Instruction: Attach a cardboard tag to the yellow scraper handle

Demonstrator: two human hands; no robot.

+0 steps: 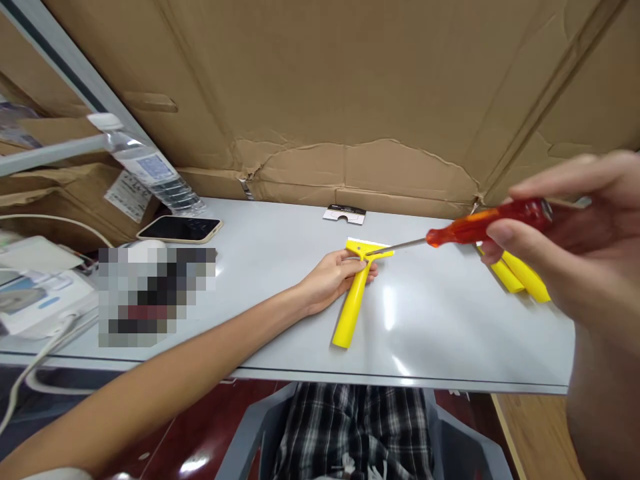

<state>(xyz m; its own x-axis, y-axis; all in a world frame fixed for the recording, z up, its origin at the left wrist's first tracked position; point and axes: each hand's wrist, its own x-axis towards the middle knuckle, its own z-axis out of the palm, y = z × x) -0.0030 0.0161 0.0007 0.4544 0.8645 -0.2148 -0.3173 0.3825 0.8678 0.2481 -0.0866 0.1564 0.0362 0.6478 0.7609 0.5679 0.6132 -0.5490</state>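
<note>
My left hand [334,277] is closed around the neck of a yellow scraper [352,308], just below its wide head. A pale strip runs along the head's top edge, and a small screw shows in its face. The scraper's handle points down toward the table's front edge. In my right hand [575,227] is a screwdriver [480,225] with a clear red-orange handle, gripped between thumb and fingers. Its thin metal shaft slants down left, with the tip at the scraper's head; whether it sits in a screw I cannot tell. More yellow scraper parts [520,275] lie partly behind my right hand.
On the grey-white table [450,333] lie a small black-and-white card [345,214] and a phone [181,229]. A water bottle [150,167] leans at the back left, near a white device [43,293] with cables. Cardboard [350,80] walls the back. A blurred-out patch covers things at left.
</note>
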